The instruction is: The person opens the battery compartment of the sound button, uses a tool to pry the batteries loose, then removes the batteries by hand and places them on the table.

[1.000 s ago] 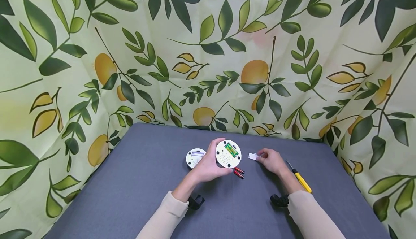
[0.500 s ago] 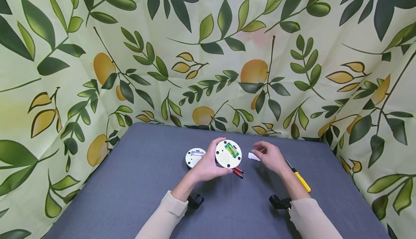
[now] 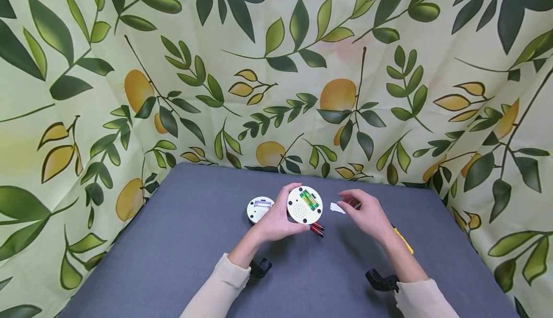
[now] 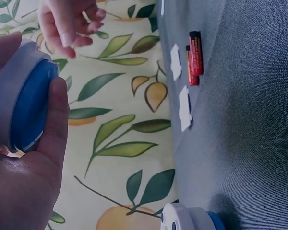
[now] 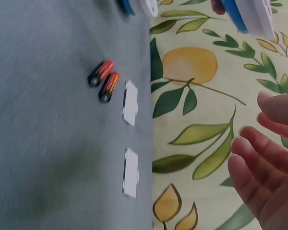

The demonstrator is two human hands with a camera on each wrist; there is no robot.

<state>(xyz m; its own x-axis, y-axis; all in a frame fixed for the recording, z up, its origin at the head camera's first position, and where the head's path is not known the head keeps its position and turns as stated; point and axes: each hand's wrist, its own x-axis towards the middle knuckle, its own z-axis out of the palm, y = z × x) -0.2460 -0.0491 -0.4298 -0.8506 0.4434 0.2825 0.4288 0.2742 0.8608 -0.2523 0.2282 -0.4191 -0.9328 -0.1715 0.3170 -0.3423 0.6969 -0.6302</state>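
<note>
My left hand (image 3: 276, 222) grips a round white device (image 3: 298, 212) by its edge, its underside turned toward the head camera. Two green batteries (image 3: 308, 200) lie in the device's uncovered compartment; its other side is blue, as the left wrist view shows. My right hand (image 3: 365, 212) hovers to the right with loosely bent, spread fingers and nothing in them. Just left of its fingertips, a small white battery cover (image 3: 337, 208) lies on the table. A second white cover (image 5: 130, 103) lies nearby, hidden in the head view behind the held device.
Behind my left hand sits another round white device (image 3: 259, 209) with an uncovered battery bay. Two red-and-black batteries (image 3: 317, 231) lie below the held device. A yellow-handled screwdriver (image 3: 403, 241) is partly hidden by my right forearm. Patterned cloth (image 3: 276, 92) hangs behind the grey table (image 3: 194, 246).
My right hand has let go of the white battery cover, which stays on the table, and has drawn slightly back to the right. The left hand holds the device almost still.
</note>
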